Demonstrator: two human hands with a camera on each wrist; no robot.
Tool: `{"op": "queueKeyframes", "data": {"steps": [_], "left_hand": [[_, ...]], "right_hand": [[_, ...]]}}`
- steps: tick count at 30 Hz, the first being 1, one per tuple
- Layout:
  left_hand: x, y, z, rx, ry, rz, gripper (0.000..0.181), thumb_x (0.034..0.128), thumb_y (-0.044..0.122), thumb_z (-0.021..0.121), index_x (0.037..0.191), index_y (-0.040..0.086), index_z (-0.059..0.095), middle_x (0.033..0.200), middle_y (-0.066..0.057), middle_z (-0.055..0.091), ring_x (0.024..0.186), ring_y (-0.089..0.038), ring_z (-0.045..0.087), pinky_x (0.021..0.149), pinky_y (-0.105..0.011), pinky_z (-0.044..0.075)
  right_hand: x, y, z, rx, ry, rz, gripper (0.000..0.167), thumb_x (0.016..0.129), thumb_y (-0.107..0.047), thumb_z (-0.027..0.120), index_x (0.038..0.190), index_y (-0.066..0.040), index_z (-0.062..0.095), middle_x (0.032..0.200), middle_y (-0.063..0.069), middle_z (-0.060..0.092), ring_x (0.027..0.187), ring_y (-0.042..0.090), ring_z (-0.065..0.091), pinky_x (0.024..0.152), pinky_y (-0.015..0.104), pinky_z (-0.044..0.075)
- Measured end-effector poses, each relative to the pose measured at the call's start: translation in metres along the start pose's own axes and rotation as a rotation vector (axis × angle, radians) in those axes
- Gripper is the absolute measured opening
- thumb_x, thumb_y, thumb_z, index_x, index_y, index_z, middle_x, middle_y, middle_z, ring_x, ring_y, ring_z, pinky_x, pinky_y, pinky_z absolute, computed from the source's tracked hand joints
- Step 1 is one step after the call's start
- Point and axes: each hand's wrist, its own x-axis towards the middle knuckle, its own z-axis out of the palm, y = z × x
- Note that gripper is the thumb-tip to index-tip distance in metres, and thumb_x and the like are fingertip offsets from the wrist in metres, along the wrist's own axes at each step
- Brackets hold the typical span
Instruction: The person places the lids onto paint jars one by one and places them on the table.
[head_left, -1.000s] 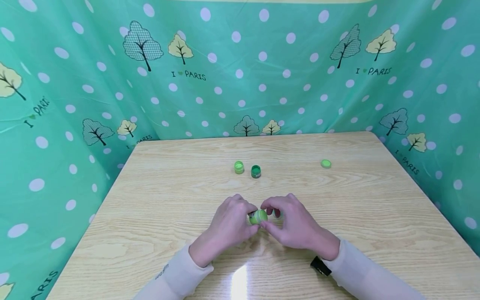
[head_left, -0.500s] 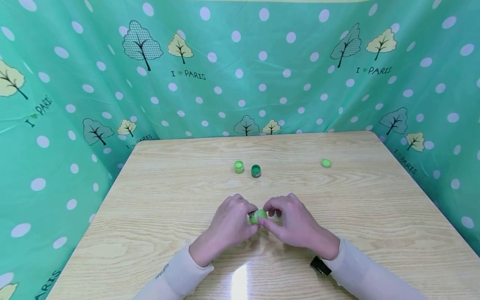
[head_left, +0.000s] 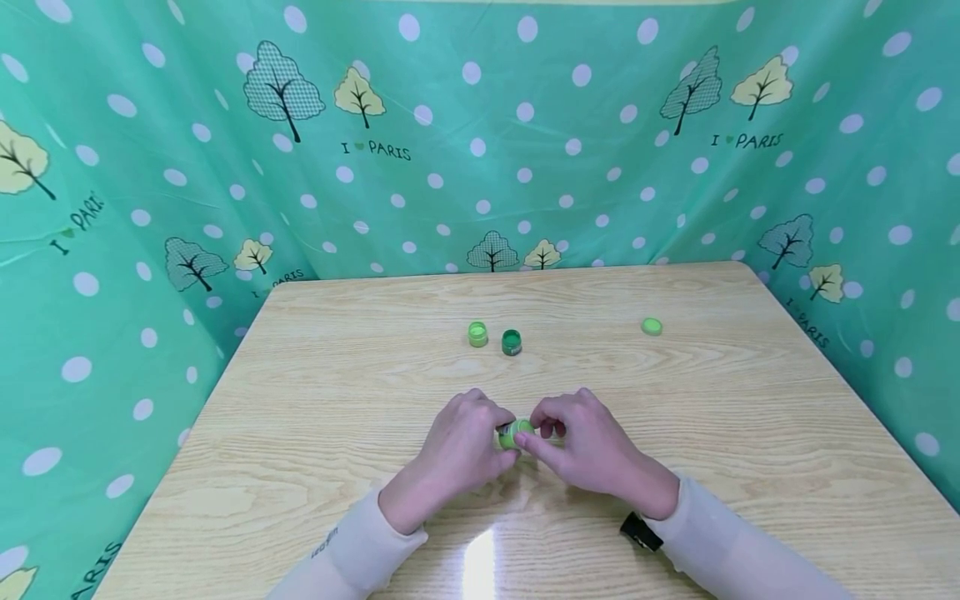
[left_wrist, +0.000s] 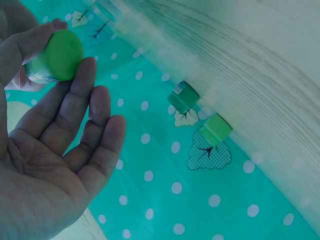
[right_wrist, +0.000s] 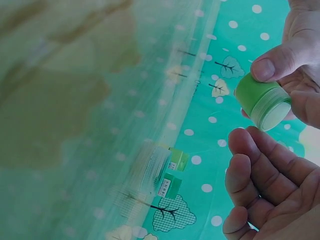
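In the head view my left hand (head_left: 467, 440) pinches a small light green paint jar (head_left: 512, 435) between thumb and fingers, tipped on its side above the table. Its smooth green end (left_wrist: 67, 55) shows in the left wrist view, while the right wrist view shows its pale, see-through rim end (right_wrist: 274, 112). My right hand (head_left: 585, 440) is at that rim end, with its thumb on the jar and bent fingertips close around the rim. The other fingers of the right hand are relaxed and hold nothing.
Behind the hands stand a light green paint jar (head_left: 477, 335) and a dark green one (head_left: 512, 342), both seemingly uncovered. A light green lid-like disc (head_left: 652, 327) lies at the back right. Patterned curtain (head_left: 480, 150) surrounds the wooden table (head_left: 337, 358) at the back and sides.
The right thumb has slid slightly left along the jar, and the right index finger has shifted a little to the right. My left hand and the jar stay nearly still.
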Motion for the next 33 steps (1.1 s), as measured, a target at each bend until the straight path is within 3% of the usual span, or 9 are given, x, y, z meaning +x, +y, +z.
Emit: {"op": "queueKeyframes", "data": {"steps": [12,17,33], "left_hand": [[-0.0004,0.001,0.0006,-0.02,-0.017,-0.022,0.026,0.0749,0.022,0.089,0.097,0.011,0.082,0.088,0.002,0.077,0.084,-0.014,0.061,0.083,-0.034,0.053],[-0.0006,0.0011,0.0014,-0.026,-0.024,-0.027,0.026,0.0754,0.025,0.09,0.096,0.012,0.081,0.085,0.004,0.076,0.081,-0.012,0.058,0.078,-0.031,0.051],[-0.0008,-0.0006,0.0029,-0.028,-0.011,-0.012,0.022,0.0748,0.023,0.089,0.092,0.013,0.081,0.085,0.004,0.076,0.079,-0.012,0.058,0.078,-0.031,0.051]], "right_hand": [[-0.0005,-0.0004,-0.0017,0.008,-0.019,0.013,0.025,0.085,-0.035,0.083,0.094,-0.014,0.075,0.076,-0.008,0.065,0.064,0.012,0.056,0.067,0.028,0.039],[-0.0009,0.0,-0.0014,0.034,-0.038,-0.017,0.026,0.081,-0.033,0.086,0.097,-0.017,0.074,0.079,-0.012,0.065,0.067,0.009,0.056,0.068,0.028,0.038],[-0.0001,0.0004,0.0006,0.02,-0.02,-0.02,0.017,0.084,-0.034,0.084,0.086,-0.02,0.074,0.074,-0.017,0.06,0.064,0.009,0.056,0.067,0.028,0.038]]}}
